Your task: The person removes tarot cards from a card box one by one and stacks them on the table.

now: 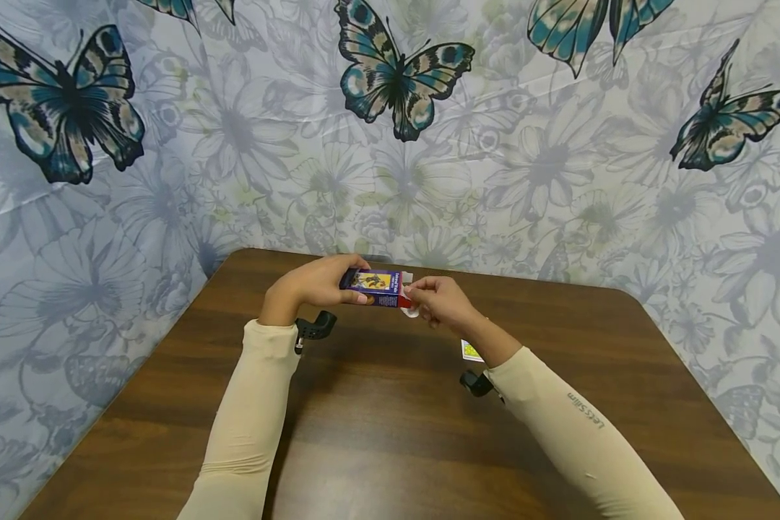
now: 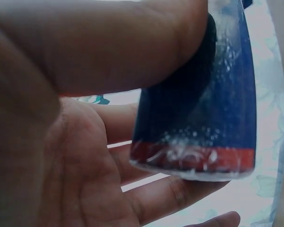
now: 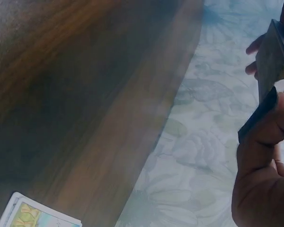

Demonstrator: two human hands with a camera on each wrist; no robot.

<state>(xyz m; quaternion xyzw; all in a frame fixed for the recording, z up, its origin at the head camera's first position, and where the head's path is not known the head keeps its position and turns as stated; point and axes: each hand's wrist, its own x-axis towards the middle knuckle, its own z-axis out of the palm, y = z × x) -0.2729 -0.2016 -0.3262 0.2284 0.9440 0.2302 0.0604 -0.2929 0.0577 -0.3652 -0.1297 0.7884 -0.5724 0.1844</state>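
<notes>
A small dark blue card box with a yellow picture and red trim is held above the far part of the table. My left hand grips its left end, thumb along the near side and fingers behind. At the right end a white flap stands out, and my right hand pinches at this end with thumb and forefinger. The left wrist view shows the box's blue side under the thumb. Near the right wrist lies a small stack of picture cards, partly hidden by the forearm in the head view.
The brown wooden table reaches back to a cloth backdrop printed with butterflies and flowers. Black wrist cameras sit on the left wrist and the right wrist.
</notes>
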